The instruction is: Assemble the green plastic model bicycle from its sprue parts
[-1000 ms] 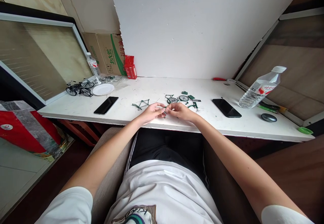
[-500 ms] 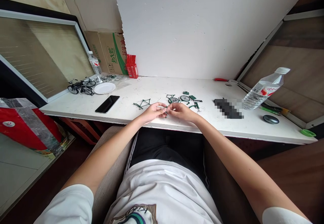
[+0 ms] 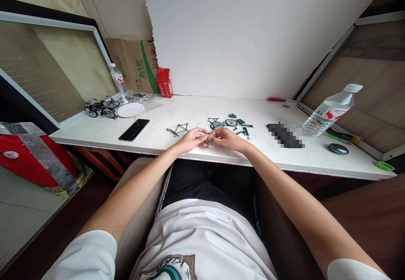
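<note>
At the front edge of the white table, my left hand and my right hand meet, fingertips pinched together on a small dark part with a shiny curved end. The fingers cover most of it, so its exact kind cannot be told. Left of my hands lies a green toy bicycle frame. Just beyond my fingers are a spoked wheel and a second wheel. Small green pieces, among them a flat block and an angular part, lie beside my right hand.
A phone, a white plate and black model bicycles are on the left. A tilted water bottle, a blurred-out dark object and an oval dark item are on the right. A white board stands behind.
Both hands stay in the same place. Only the small part between the fingertips has shifted slightly; nothing else has visibly moved.
</note>
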A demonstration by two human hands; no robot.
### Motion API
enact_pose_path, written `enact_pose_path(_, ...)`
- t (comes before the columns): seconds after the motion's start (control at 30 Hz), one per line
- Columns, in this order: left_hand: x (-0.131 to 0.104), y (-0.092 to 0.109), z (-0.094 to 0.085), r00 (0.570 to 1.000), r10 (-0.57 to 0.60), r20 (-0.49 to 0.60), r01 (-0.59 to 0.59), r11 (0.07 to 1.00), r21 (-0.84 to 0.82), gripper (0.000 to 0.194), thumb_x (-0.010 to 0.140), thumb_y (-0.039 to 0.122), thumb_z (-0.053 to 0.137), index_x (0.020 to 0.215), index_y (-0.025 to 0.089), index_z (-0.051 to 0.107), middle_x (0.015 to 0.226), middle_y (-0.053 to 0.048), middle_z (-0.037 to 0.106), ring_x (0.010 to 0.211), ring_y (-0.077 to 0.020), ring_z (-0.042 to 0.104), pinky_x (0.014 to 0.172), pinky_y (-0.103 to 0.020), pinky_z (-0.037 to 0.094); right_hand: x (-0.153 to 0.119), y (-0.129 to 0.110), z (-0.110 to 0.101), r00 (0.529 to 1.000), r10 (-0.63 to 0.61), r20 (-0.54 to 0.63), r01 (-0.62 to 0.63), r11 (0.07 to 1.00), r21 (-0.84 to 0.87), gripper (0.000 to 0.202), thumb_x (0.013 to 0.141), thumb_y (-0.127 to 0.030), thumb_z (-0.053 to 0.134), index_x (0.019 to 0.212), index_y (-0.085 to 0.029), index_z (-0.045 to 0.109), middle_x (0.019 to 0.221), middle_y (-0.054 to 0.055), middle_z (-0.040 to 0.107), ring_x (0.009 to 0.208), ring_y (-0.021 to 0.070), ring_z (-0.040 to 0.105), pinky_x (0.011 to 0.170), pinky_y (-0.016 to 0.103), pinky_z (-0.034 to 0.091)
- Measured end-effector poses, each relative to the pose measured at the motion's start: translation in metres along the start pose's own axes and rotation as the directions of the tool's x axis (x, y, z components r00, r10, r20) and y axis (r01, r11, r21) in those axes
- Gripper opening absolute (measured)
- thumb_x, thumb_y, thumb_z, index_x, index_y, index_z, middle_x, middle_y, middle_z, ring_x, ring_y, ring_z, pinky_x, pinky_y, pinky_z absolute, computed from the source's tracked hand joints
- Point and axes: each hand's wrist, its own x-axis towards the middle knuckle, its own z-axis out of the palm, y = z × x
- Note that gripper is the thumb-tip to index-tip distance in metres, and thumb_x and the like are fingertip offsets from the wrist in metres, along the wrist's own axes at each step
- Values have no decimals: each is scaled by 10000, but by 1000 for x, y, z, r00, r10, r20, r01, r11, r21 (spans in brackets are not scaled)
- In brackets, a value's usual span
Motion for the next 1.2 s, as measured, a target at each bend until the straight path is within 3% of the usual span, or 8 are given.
enact_pose_path(0.13, 1, -2, -1, 1000, 23, -4, -22, 999, 29, 533, 841, 410, 894, 1189, 114, 618, 905, -64, 749, 791, -165, 748, 845, -338, 577, -1, 0, -1, 997, 66, 40, -68, 995, 67, 507, 921, -660, 659, 991, -170, 769, 837, 42, 705, 646, 132, 491, 599, 286, 364)
enact_pose_path(0.23, 2, -4, -2, 1000, 29, 4, -29, 999, 45, 540, 843, 423, 891, 1192, 118, 614, 910, -69, 755, 796, -167, 753, 846, -340, 581, -1, -1, -1, 995, 93, 40, -96, 993, 73, 534, 904, -689, 664, 982, -170, 761, 782, 25, 666, 603, 115, 417, 558, 279, 300)
enact_pose_path(0.67, 2, -4, 0, 999, 45, -8, -44, 995, 92, 543, 849, 471, 874, 1183, 123, 623, 929, -84, 770, 802, -175, 763, 866, -365, 601, -1, -9, 3, 995, 98, 20, -100, 990, 98, 472, 865, -634, 724, 933, -169, 774, 925, 72, 776, 815, 198, 650, 752, 320, 454)
enact_pose_path(0.93, 0, -4, 0, 998, 66, -13, -64, 993, 96, 535, 870, 461, 858, 1206, 126, 610, 973, -105, 780, 818, -183, 772, 893, -383, 604, -1, -9, 3, 992, 123, -25, -121, 991, 48, 412, 874, -582, 733, 959, -180, 758, 972, 77, 788, 861, 205, 675, 772, 314, 477)
enact_pose_path(1.2, -2, -1, 2, 998, 67, -14, -65, 992, 104, 542, 868, 466, 859, 1207, 130, 602, 946, -88, 774, 811, -183, 775, 892, -376, 603, -1, -6, 0, 992, 127, 8, -127, 990, 61, 467, 889, -618, 712, 981, -163, 761, 918, 62, 763, 678, 138, 555, 616, 288, 385)
